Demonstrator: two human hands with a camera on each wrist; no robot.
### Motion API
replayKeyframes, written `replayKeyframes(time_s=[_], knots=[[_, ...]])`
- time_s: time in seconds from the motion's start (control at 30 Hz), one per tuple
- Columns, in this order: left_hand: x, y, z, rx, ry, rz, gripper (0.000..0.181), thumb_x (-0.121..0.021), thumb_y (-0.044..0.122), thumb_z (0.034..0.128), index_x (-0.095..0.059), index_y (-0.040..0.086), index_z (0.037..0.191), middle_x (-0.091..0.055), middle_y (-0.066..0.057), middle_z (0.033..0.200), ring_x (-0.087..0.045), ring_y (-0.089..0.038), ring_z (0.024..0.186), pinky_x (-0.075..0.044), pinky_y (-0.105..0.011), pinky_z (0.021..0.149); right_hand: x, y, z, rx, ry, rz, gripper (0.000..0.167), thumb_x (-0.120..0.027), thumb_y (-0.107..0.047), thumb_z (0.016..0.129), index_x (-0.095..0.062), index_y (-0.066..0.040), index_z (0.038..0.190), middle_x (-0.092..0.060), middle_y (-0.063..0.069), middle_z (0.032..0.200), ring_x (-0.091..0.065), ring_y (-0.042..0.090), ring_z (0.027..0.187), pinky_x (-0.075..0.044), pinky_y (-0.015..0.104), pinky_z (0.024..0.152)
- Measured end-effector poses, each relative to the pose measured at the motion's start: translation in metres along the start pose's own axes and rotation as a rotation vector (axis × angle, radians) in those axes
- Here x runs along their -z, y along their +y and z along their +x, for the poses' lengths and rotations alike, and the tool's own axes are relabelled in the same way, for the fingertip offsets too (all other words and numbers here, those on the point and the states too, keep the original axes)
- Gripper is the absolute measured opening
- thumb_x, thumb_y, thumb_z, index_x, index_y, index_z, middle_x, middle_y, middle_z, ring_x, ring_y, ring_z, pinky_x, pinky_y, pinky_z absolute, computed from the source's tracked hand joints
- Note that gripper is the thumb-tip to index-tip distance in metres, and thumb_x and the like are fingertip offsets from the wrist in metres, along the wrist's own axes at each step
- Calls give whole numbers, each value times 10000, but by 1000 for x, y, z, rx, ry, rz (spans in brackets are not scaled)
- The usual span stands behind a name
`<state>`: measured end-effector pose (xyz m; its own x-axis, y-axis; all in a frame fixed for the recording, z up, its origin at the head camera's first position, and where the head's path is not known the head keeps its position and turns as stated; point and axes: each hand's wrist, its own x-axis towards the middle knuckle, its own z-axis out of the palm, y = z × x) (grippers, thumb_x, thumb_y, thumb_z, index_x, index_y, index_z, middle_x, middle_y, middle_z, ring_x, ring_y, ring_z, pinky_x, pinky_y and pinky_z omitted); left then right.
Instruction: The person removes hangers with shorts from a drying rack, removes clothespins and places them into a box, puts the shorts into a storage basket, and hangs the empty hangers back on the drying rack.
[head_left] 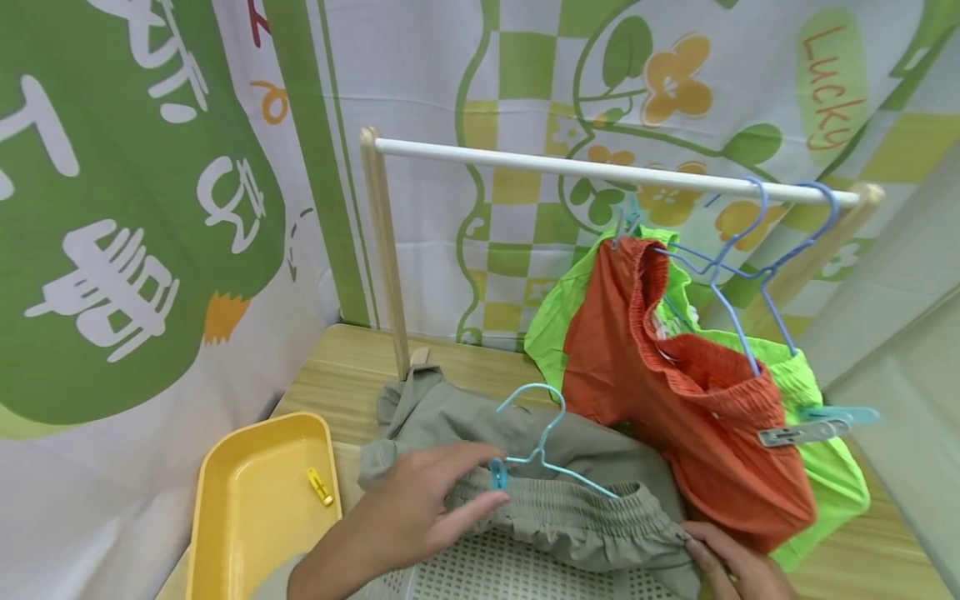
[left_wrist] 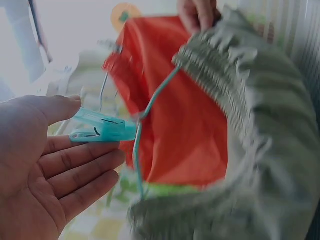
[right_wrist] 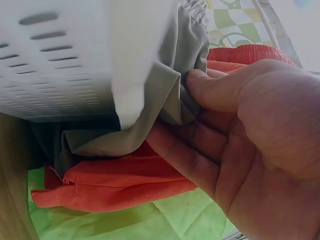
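My left hand [head_left: 420,504] pinches a teal clothespin [left_wrist: 102,127] between thumb and index finger, its other fingers extended in the left wrist view. The clothespin is at the left side of a light-blue hanger [head_left: 539,454], whose lower part sits inside the elastic waistband of grey-green shorts [head_left: 570,504]. At the waistband's right end, my right hand [head_left: 738,567] pinches the fabric between thumb and fingers. The shorts lie partly over a white perforated basket [head_left: 495,567]. Whether the clothespin grips any fabric I cannot tell.
Orange shorts [head_left: 618,333] and bright green shorts [head_left: 558,304] hang on blue hangers from a white rod [head_left: 525,160], with clothespins at their waistbands. A yellow tray [head_left: 217,467] at left holds a yellow clothespin [head_left: 319,487]. Patterned curtains stand behind the wooden table [head_left: 341,358].
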<state>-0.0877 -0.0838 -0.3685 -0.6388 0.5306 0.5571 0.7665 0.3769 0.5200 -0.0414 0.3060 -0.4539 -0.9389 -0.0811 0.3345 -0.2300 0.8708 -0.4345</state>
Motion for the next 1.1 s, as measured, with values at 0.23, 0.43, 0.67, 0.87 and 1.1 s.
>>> replayKeyframes(time_s=[0.23,0.43,0.67,0.87,1.1], knots=[[26,-22,-24,143,153,72,259,-764,183,959,-692,124,1200,-718,80,1041,-600,-51,703,-569,-298,656,1,1,1,-25,-39,-4,150,-734,-6,937,-761,-118,1032,-678,-174,824,-562,-50,664,-487,277,540],[42,-40,-49,328,238,211,313,-815,145,905,-717,80,1196,-740,30,1064,-706,-131,864,-595,-421,768,1,-1,1,-20,-21,-3,158,-726,13,935,-761,-110,1028,-684,-157,820,-568,-47,665,-493,276,540],[58,-60,-79,516,223,243,280,-765,192,960,-705,96,1216,-734,67,1020,-711,-181,932,-570,-384,739,3,-2,3,-96,-99,-50,140,-721,-40,958,-762,-127,1061,-705,-84,821,-561,-40,641,-495,281,551],[71,-72,-98,660,145,230,291,-701,258,1011,-680,82,1242,-725,78,978,-696,-185,930,-556,-421,743,0,-1,0,-42,-18,-50,118,-731,-29,947,-764,-120,1013,-695,-90,777,-543,-51,605,-479,282,516],[74,-84,-125,791,-85,259,231,-715,253,994,-682,82,1147,-710,82,907,-685,-172,878,-549,-450,780,0,-2,1,-56,-44,-49,123,-722,-32,955,-761,-131,1017,-690,-113,790,-546,-52,619,-483,281,529]])
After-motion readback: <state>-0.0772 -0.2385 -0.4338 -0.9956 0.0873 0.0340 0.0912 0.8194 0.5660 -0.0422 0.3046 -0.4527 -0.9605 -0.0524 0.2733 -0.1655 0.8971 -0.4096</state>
